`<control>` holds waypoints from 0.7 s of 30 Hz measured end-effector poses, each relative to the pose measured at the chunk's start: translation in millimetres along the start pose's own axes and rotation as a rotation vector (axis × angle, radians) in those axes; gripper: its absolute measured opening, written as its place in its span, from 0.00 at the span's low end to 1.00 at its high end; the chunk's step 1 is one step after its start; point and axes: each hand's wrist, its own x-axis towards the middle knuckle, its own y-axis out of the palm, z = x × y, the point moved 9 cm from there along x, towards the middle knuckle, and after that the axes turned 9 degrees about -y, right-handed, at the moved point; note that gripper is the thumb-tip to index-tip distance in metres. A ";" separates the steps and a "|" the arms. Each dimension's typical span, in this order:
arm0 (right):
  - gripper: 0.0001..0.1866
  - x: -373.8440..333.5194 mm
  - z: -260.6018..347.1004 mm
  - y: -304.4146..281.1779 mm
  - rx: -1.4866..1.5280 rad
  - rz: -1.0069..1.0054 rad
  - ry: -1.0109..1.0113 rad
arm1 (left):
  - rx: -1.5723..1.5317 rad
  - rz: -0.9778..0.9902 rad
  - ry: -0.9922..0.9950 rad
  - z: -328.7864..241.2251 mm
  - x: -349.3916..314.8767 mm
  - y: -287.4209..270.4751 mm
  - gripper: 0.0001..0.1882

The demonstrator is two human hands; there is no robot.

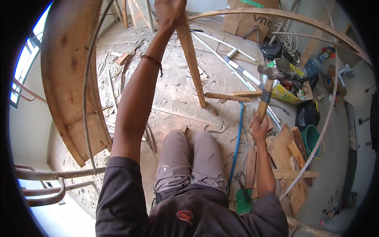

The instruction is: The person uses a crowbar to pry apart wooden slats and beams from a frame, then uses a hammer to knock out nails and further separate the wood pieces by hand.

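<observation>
My left hand (170,14) reaches far forward, closed around the upper end of a narrow wooden board (190,59). The board slants down to the floor, and thin nails seem to stick out along its right edge. At my right side, my right hand (259,126) grips a hammer (263,103) by its wooden handle, with dark wrapping below the head. The hammer's metal head points up and away from me, apart from the board. A short round stick (227,97) lies beside the board's lower end.
A large curved wooden panel (73,71) stands at left beside bent metal bars (51,174). A blue hose (237,146), white pipes (248,75) and debris lie on the floor. At right are a tool-filled box (286,93), wood scraps (282,146) and a green bucket (310,138).
</observation>
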 end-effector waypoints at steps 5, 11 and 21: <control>0.13 -3.6 97.5 38.8 0.203 -0.042 -0.537 | -0.013 -0.003 -0.033 -1.8 -3.2 8.6 0.12; 0.19 -4.5 10.8 127.6 -0.292 0.535 -0.748 | 0.019 -0.001 -0.004 2.6 8.2 -14.5 0.13; 0.17 26.3 -61.6 35.2 -0.429 0.221 -0.031 | 0.113 0.001 -0.009 26.7 16.1 -54.2 0.18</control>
